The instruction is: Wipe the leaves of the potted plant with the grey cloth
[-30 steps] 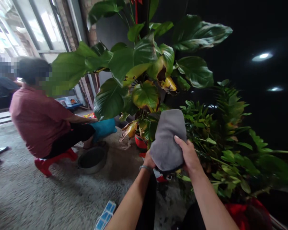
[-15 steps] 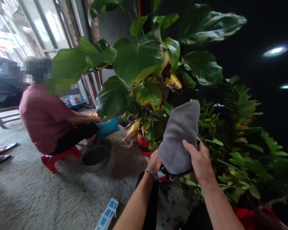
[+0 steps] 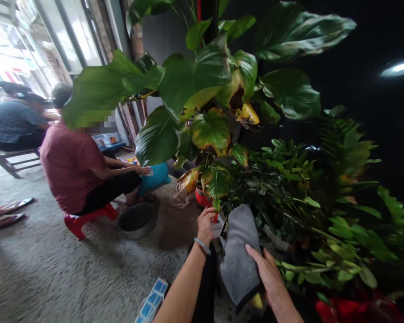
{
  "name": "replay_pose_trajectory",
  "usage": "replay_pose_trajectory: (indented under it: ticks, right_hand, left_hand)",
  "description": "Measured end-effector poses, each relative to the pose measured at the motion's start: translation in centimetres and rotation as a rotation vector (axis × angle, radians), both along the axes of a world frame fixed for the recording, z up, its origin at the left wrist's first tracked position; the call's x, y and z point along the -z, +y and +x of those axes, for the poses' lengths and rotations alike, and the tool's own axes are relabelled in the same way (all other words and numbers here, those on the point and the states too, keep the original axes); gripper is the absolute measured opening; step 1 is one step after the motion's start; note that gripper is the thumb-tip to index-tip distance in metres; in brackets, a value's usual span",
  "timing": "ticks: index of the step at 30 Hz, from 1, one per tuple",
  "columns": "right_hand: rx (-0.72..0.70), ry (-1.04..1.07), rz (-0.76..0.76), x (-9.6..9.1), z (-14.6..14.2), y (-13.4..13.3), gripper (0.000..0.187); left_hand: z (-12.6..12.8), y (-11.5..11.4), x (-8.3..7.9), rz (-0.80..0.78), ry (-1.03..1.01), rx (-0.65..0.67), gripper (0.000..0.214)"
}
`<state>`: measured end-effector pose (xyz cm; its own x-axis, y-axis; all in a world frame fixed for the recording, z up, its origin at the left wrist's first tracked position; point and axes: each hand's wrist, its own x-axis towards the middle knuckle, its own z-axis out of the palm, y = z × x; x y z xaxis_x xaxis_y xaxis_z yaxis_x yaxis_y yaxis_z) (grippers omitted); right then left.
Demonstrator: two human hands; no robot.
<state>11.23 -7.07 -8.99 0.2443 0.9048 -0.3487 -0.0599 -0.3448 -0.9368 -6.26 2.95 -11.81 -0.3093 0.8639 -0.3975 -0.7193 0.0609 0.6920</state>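
A soft grey fabric piece with a dark edge (image 3: 240, 255), shaped something like a mitt, is in my right hand (image 3: 267, 273). The right thumb presses on its face, with the fingers hidden behind it. A bit of something yellow (image 3: 256, 301) shows below its lower edge. My left hand (image 3: 206, 224), a pale bangle at the wrist, is off the fabric. Its fingers are slightly bent and apart, beside a white printed surface (image 3: 217, 229) with an orange-red patch; whether they touch it I cannot tell.
Large-leaved plants (image 3: 195, 76) and lower foliage (image 3: 323, 215) fill the front and right. At left, a person in a red shirt (image 3: 70, 166) sits on a red stool (image 3: 84, 222) by a grey basin (image 3: 138, 231). A blue-and-white power strip (image 3: 151, 303) lies on the floor.
My left hand has let go of the grey fabric piece and moved slightly left. My right hand has lowered the piece toward me and turned it.
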Motion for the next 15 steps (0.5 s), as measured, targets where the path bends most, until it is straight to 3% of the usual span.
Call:
replay_pose_trajectory:
  ticks: [5, 7, 11, 13, 15]
  right_hand:
    - [-0.014, -0.002, -0.014, -0.3, -0.5, -0.5, 0.044]
    - [-0.018, -0.001, -0.019, -1.0, -0.8, -1.1, 0.046]
    - [-0.059, -0.013, -0.031, -3.3, -0.9, -2.2, 0.049]
    - [-0.085, -0.022, -0.013, -4.7, -0.7, -2.3, 0.050]
    - [-0.084, -0.032, 0.045, -6.3, -0.6, -1.7, 0.050]
  left_hand:
    - [0.2, -1.3, -2.3, 0.254, -0.260, 0.206, 0.027]
    - [-0.6, -1.7, -2.9, 0.361, -0.374, 0.176, 0.029]
    - [-3.7, -1.0, -4.2, 0.422, -0.506, -0.010, 0.029]
    - [-5.1, -0.4, -5.4, 0.461, -0.536, -0.081, 0.033]
    - [-5.5, -0.2, -6.9, 0.505, -0.544, -0.069, 0.035]
